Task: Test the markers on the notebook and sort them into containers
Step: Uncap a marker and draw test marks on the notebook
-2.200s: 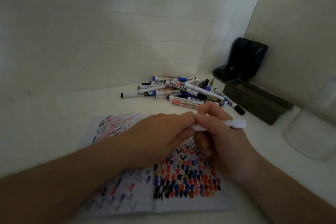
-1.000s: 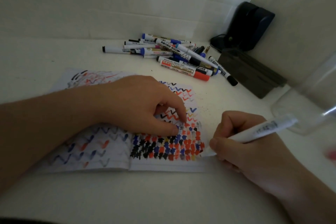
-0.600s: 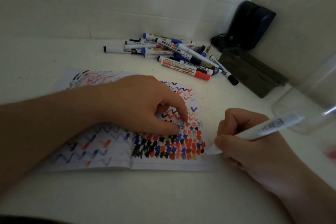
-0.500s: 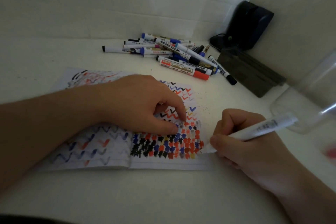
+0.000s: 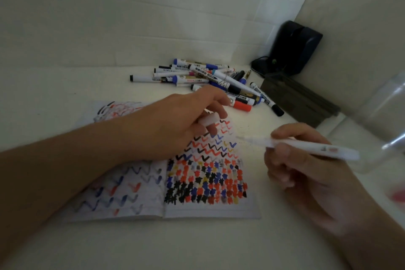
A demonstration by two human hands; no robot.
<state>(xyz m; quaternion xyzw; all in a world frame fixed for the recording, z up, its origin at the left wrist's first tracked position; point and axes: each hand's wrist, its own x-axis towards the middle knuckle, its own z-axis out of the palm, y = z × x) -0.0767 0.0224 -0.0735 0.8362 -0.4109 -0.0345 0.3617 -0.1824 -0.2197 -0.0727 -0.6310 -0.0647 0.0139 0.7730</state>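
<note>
White desk (image 5: pixel 65 94) – marker pile (image 5: pixel 208 79) behind notebook (image 5: pixel 208 182), left hand (image 5: pixel 175 125) pinching cap (image 5: pixel 208 119), right hand (image 5: pixel 306 173) gripping marker (image 5: pixel 306 148)

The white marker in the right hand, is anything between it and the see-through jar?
Nothing visible blocks it. The white marker, gripped by the right hand, has open air between its rear end and the clear plastic jar.

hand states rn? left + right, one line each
Left hand: closed, fingers pinching the white cap above the notebook.
Right hand: closed, gripping the uncapped white marker, tip lifted off the page.
</note>
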